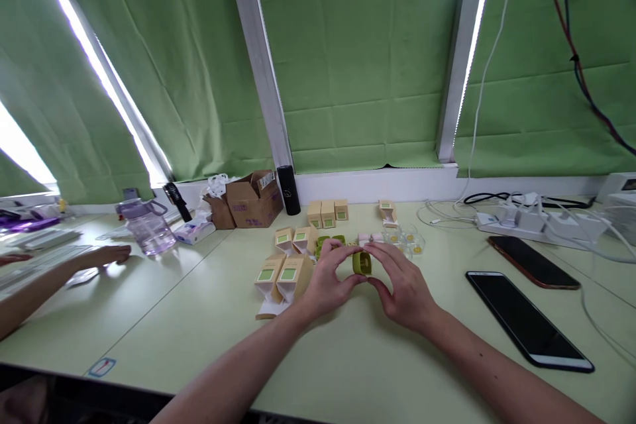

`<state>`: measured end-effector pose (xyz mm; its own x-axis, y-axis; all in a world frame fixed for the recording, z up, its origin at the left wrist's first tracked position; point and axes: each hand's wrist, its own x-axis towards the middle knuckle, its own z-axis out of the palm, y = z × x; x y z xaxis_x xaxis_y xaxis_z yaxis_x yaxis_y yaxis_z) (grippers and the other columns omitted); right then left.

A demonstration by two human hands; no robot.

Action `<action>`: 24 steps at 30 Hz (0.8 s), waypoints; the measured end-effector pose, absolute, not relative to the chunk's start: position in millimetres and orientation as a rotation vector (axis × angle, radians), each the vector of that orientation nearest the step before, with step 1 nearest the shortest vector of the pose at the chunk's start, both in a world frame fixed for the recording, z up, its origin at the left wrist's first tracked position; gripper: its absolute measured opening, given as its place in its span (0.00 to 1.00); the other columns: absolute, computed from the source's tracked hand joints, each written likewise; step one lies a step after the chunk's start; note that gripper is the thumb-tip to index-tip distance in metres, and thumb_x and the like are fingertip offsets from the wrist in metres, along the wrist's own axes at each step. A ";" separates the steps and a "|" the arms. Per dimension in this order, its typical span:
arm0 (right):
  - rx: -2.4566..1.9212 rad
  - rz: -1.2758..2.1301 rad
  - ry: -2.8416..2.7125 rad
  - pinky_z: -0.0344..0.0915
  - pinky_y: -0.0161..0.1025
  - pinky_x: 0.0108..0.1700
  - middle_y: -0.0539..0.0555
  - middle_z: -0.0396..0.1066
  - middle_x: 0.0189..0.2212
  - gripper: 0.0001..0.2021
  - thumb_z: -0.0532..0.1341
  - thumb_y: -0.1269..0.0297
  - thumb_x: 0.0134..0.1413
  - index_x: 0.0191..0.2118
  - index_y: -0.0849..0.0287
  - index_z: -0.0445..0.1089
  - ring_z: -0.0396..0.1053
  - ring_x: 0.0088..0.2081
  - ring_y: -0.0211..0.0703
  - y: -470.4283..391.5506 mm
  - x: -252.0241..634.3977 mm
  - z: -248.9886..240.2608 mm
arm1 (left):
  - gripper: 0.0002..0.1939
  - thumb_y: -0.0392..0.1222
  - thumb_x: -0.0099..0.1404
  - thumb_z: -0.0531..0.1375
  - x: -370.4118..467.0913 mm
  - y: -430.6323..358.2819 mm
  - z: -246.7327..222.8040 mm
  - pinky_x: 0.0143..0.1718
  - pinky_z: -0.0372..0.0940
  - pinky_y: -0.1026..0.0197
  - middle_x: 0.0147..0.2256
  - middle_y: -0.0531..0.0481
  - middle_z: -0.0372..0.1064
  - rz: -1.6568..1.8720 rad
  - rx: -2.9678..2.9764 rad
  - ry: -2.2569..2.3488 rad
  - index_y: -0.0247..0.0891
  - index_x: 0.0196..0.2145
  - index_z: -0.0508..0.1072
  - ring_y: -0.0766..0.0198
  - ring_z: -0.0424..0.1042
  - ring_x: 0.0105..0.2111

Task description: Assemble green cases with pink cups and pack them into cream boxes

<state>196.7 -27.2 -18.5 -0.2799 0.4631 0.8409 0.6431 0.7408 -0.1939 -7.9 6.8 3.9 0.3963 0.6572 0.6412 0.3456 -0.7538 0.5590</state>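
Pinching a small green container between both hands' fingertips, fingers curved, partly open

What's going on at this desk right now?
The person's left hand and right hand together hold a small olive-green open container above the pale green table. Small tan cardboard boxes with green labels stand close by on the left. Farther left, another person's hand rests near a clear purple plastic bottle.

Bright-green pieces are partly hidden behind the left hand; detail inside the squarish olive-green container is too small to tell.
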 end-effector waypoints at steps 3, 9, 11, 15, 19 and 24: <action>-0.852 -0.172 -1.941 0.73 0.56 0.59 0.62 0.71 0.60 0.31 0.57 0.74 0.62 0.70 0.54 0.56 0.69 0.61 0.56 -24.8 193.9 -24.9 | 0.25 0.43 0.59 0.73 -6.1 5.5 2.2 0.54 0.68 0.47 0.44 0.44 0.75 1.282 2.323 0.862 0.43 0.54 0.77 0.51 0.65 0.50; -0.857 -0.080 -1.843 0.75 0.54 0.56 0.61 0.73 0.57 0.27 0.57 0.73 0.63 0.67 0.52 0.60 0.71 0.59 0.55 -22.6 192.6 -27.7 | 0.29 0.41 0.59 0.72 -4.0 0.7 6.4 0.57 0.68 0.48 0.51 0.41 0.70 1.306 2.183 0.849 0.42 0.57 0.73 0.51 0.68 0.55; -0.868 -0.047 -1.801 0.75 0.54 0.56 0.61 0.72 0.57 0.26 0.58 0.73 0.63 0.65 0.52 0.62 0.71 0.59 0.55 -23.3 192.6 -25.8 | 0.19 0.40 0.64 0.67 -3.9 -0.7 10.0 0.53 0.68 0.51 0.49 0.42 0.72 1.291 2.161 0.870 0.41 0.54 0.74 0.53 0.69 0.53; -0.884 -0.002 -1.735 0.77 0.53 0.54 0.61 0.70 0.57 0.23 0.59 0.71 0.64 0.63 0.53 0.64 0.72 0.56 0.54 -24.7 192.3 -23.3 | 0.06 0.40 0.68 0.61 -2.2 1.5 9.7 0.46 0.68 0.54 0.42 0.43 0.76 1.292 2.081 0.985 0.39 0.41 0.78 0.55 0.72 0.46; -0.872 0.003 -1.734 0.77 0.52 0.53 0.61 0.71 0.56 0.22 0.59 0.72 0.63 0.61 0.53 0.64 0.73 0.55 0.53 -23.7 192.4 -24.8 | 0.06 0.42 0.65 0.64 3.0 7.9 -1.1 0.42 0.68 0.57 0.39 0.43 0.77 1.255 1.953 1.014 0.38 0.38 0.79 0.56 0.74 0.41; -0.842 -0.054 -1.766 0.74 0.56 0.58 0.61 0.73 0.55 0.22 0.59 0.72 0.63 0.61 0.53 0.65 0.70 0.59 0.56 -20.9 194.2 -29.3 | 0.12 0.48 0.63 0.66 9.0 11.9 -6.7 0.41 0.69 0.58 0.38 0.43 0.79 1.196 1.739 0.979 0.36 0.38 0.80 0.58 0.75 0.37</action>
<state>194.2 -20.9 -29.3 -0.1225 0.5091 0.8520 0.5600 0.7442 -0.3642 9.0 11.9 -6.7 0.2557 0.9045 0.3412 0.1562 -0.3870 0.9088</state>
